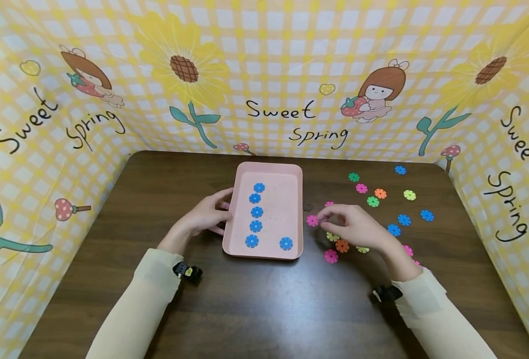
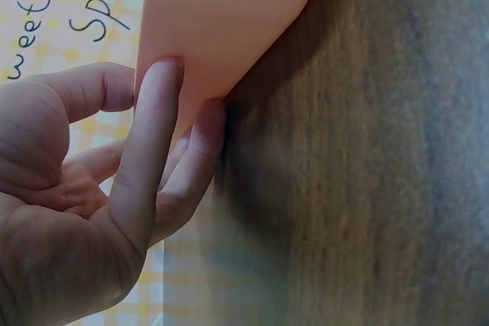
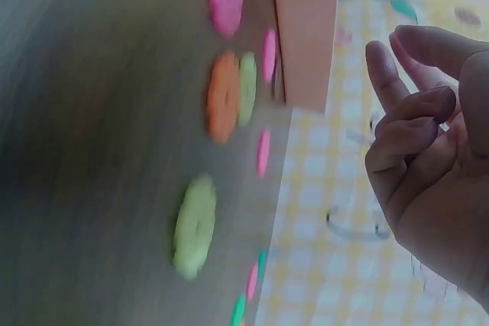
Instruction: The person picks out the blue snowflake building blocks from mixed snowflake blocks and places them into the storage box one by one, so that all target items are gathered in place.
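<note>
The head view shows a pink disc [image 1: 312, 220] just beyond the fingertips of the right hand [image 1: 352, 227] and seems to put them together; the right wrist view shows the fingers bent, thumb near forefinger, nothing pinched, and apart from the discs. The left wrist view shows what the head view half hides: the left hand [image 1: 203, 214], fingers spread, touching the outside of the tray [image 1: 282, 199], one finger on the wall and another low by the base.

The tray stands near the middle of the table [image 1: 246, 309], its far end close to the table's far edge, where the fabric [image 1: 273, 60] rises. Plain wood runs from its near end towards the person, and more lies left of the left hand. On the right there is only a narrow strip between the tray's rim and the nearest pink disc; past that the loose discs [image 1: 380, 193], pink, orange, green, yellow-green and blue, lie scattered, some partly under the right hand and forearm in the head view.

The tray holds six blue discs: five in a column [image 1: 257, 212] left of its middle, well inside the rim, and a single one [image 1: 286, 243] in the near right corner.
</note>
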`<action>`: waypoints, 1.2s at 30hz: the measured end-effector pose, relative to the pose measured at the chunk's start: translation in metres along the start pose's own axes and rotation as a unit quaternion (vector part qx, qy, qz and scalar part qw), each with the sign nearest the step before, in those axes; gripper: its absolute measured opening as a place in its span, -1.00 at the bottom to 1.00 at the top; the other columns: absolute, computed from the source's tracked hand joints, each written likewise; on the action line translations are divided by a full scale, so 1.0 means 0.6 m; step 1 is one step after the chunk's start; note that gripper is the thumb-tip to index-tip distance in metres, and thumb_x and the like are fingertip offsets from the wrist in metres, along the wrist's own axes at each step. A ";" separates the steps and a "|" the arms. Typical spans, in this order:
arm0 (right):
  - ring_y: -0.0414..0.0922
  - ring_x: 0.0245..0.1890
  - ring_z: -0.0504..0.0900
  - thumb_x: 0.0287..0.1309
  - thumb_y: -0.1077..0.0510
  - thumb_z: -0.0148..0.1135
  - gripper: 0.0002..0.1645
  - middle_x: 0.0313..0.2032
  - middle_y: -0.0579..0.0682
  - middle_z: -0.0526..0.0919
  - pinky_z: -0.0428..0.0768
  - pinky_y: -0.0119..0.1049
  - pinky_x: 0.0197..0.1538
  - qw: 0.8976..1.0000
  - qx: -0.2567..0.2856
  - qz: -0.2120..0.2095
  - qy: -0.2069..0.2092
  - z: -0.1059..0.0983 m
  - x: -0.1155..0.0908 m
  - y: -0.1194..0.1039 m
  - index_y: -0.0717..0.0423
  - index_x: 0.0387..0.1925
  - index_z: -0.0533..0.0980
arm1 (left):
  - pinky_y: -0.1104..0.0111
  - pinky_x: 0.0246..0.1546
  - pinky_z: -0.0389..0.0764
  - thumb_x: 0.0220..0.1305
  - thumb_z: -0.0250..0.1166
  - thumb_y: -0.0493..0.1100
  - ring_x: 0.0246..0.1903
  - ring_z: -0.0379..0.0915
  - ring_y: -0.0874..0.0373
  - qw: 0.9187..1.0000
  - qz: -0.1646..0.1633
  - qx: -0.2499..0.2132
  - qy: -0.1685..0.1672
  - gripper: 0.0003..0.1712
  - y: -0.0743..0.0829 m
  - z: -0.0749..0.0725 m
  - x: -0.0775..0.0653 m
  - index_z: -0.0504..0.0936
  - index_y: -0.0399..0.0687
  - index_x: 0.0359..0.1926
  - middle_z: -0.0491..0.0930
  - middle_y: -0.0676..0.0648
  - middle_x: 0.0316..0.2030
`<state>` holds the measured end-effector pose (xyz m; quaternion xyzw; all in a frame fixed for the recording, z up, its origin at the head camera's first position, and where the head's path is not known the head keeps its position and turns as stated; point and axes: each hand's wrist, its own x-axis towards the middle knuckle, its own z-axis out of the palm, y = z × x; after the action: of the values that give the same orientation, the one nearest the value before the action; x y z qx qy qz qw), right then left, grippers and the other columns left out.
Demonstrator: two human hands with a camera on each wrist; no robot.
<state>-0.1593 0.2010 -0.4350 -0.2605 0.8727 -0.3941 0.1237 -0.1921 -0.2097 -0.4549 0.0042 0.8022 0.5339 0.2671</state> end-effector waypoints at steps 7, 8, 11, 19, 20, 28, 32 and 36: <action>-0.22 -0.68 0.25 0.42 0.05 0.32 -0.73 -0.12 -0.07 0.71 0.35 -0.30 -0.57 0.997 -0.016 0.066 0.042 -0.048 -0.059 0.044 0.04 0.06 0.67 | 0.05 -0.27 0.79 0.38 0.24 -0.33 -0.02 0.60 -0.19 1.000 0.000 0.002 -0.001 -0.05 0.001 -0.001 -0.002 0.03 0.11 0.67 0.33 -0.39 0.22; -0.23 -0.69 0.24 0.42 0.03 0.32 -0.72 -0.12 -0.05 0.71 0.35 -0.30 -0.58 0.996 -0.020 0.072 0.050 -0.054 -0.068 0.051 0.04 0.06 0.67 | 0.05 -0.27 0.79 0.38 0.24 -0.33 -0.01 0.60 -0.19 1.000 0.000 0.002 -0.001 -0.05 0.001 -0.001 -0.001 0.03 0.11 0.67 0.33 -0.39 0.22; -0.22 -0.72 0.23 0.42 0.03 0.32 -0.71 -0.10 -0.01 0.71 0.35 -0.30 -0.63 0.993 -0.029 0.091 0.071 -0.072 -0.095 0.071 0.05 0.07 0.66 | 0.05 -0.27 0.79 0.38 0.23 -0.33 0.00 0.60 -0.19 1.000 0.002 0.002 -0.002 -0.05 0.000 -0.001 0.000 0.02 0.10 0.67 0.33 -0.39 0.22; -0.15 -0.57 0.51 0.45 0.04 0.28 -0.68 -0.14 0.08 0.70 0.49 -0.32 -0.50 0.984 -0.043 0.141 0.095 -0.102 -0.150 0.113 0.13 0.08 0.63 | 0.05 -0.27 0.79 0.38 0.23 -0.32 -0.01 0.60 -0.18 1.000 0.003 0.002 -0.002 -0.05 -0.001 -0.001 0.001 0.02 0.09 0.67 0.33 -0.39 0.23; -0.17 -0.58 0.48 0.45 0.04 0.28 -0.67 -0.15 0.09 0.70 0.46 -0.32 -0.51 0.984 -0.044 0.147 0.094 -0.104 -0.155 0.117 0.14 0.09 0.63 | 0.05 -0.27 0.79 0.38 0.23 -0.32 -0.01 0.60 -0.18 1.000 0.003 0.001 -0.003 -0.05 -0.002 -0.001 0.001 0.01 0.09 0.67 0.33 -0.40 0.23; -0.16 -0.47 0.45 0.43 -0.01 0.30 -0.61 -0.22 0.00 0.67 0.40 -0.28 -0.39 0.976 -0.088 0.186 0.075 -0.113 -0.173 0.147 0.16 0.11 0.60 | 0.04 -0.27 0.79 0.38 0.24 -0.33 0.00 0.60 -0.19 1.000 0.002 -0.002 0.000 -0.05 -0.002 -0.001 0.000 0.03 0.11 0.67 0.33 -0.39 0.22; -0.10 -0.33 0.54 0.38 -0.06 0.35 -0.56 -0.29 -0.07 0.65 0.45 -0.26 -0.25 0.973 -0.101 0.198 0.065 -0.112 -0.175 0.159 0.16 0.09 0.60 | 0.05 -0.26 0.79 0.38 0.25 -0.32 0.00 0.59 -0.20 1.000 0.001 -0.001 0.000 -0.05 -0.002 -0.001 0.000 0.04 0.11 0.67 0.32 -0.38 0.22; -0.09 -0.36 0.51 0.34 -0.08 0.39 -0.52 -0.33 -0.08 0.63 0.41 -0.25 -0.28 0.971 -0.102 0.207 0.056 -0.111 -0.172 0.164 0.17 0.10 0.59 | 0.05 -0.26 0.79 0.38 0.24 -0.33 0.00 0.59 -0.20 1.000 0.001 -0.003 0.000 -0.05 -0.002 -0.001 -0.001 0.03 0.10 0.67 0.32 -0.39 0.22</action>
<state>-0.1366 0.3536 -0.4642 -0.0625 0.9487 -0.2831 0.1264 -0.1915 -0.2108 -0.4558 0.0040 0.8006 0.5366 0.2665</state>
